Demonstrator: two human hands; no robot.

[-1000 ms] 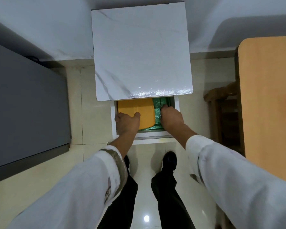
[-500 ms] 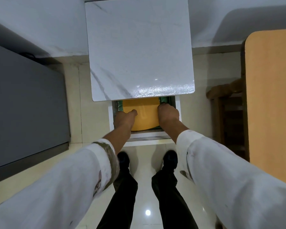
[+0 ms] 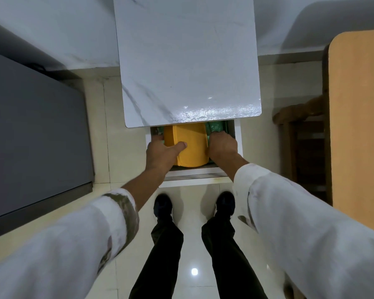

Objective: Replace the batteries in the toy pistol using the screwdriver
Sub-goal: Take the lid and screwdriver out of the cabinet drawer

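Observation:
An orange box (image 3: 190, 145) sits in an open drawer (image 3: 238, 137) under a white marble-patterned table (image 3: 186, 61). My left hand (image 3: 162, 153) grips the box's left side, thumb lying across its top. My right hand (image 3: 221, 145) holds its right side, fingers tucked down beside it. Green plastic (image 3: 215, 126) shows around the box in the drawer. No toy pistol, screwdriver or batteries are visible; the box's contents are hidden.
A dark grey cabinet (image 3: 35, 130) stands to the left. To the right are a wooden tabletop (image 3: 358, 117) and a wooden chair (image 3: 304, 137). My two feet (image 3: 162, 205) stand on the glossy tiled floor just before the drawer.
The orange box has shifted from the drawer's left to its middle. Both hands have closed on its sides, and the box looks raised and tilted compared with before.

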